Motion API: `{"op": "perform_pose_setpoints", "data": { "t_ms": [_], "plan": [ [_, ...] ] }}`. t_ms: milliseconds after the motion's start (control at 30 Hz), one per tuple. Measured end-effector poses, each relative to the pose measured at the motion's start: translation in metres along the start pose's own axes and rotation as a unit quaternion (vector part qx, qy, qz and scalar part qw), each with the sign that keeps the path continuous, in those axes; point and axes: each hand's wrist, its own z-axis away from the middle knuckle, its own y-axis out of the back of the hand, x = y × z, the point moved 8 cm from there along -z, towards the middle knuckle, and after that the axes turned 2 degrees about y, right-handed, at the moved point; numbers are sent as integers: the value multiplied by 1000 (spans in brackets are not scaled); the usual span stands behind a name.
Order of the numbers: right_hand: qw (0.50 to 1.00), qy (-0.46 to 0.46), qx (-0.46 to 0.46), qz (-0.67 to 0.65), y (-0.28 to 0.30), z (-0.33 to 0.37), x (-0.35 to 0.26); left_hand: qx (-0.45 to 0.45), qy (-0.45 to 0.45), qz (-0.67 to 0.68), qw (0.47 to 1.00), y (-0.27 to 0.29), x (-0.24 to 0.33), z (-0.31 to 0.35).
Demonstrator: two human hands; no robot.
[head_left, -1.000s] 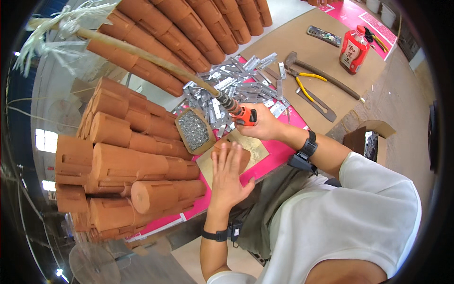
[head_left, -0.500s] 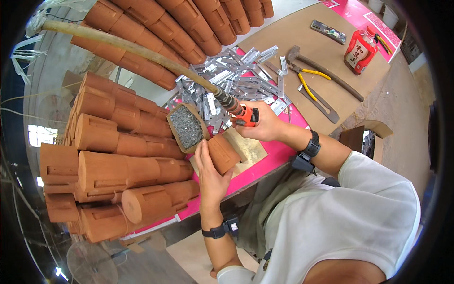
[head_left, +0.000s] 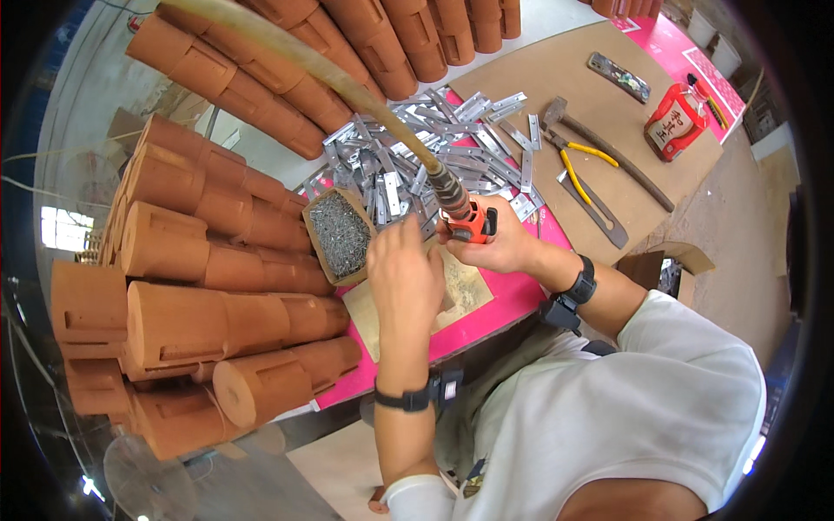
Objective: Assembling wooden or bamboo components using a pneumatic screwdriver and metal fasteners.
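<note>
My right hand [head_left: 497, 241] is closed round a red air tool [head_left: 470, 222], whose metal fitting joins a yellowish hose [head_left: 382, 113] running to the upper left. Close by on its left, my left hand [head_left: 405, 276] is over a pale wooden board [head_left: 369, 317], blurred by motion, its fingertips hard to make out. Whether it holds anything I cannot tell; the orange-brown block is not visible. Beside the left hand stands an open box of small grey metal pieces, probably screws [head_left: 340, 233]. Loose silver metal strips [head_left: 417, 161] are heaped beyond both hands.
Stacked orange-brown cylinders [head_left: 221, 317] fill the left, with more [head_left: 373, 43] at the back. On cardboard at right lie a hammer [head_left: 608, 152], yellow-handled pliers [head_left: 593, 191], a dark flat case [head_left: 618, 76] and a red bottle [head_left: 676, 122]. An open carton [head_left: 673, 269] stands beyond my right arm.
My left hand has moved right and over the board, nearer the tool; the block it touched is no longer visible. My right hand and the tool have shifted slightly right in view.
</note>
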Motion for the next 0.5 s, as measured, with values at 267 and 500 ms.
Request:
{"op": "perform_pose_setpoints", "data": {
  "t_ms": [267, 500],
  "plan": [
    [1000, 0, 14, -1, 3, 3, 4, -134, 103, 6, 986, -66, -8, -32],
    [1000, 15, 8, 15, 3, 3, 6, -147, 89, -12, 985, -68, -15, -31]
  ]
}}
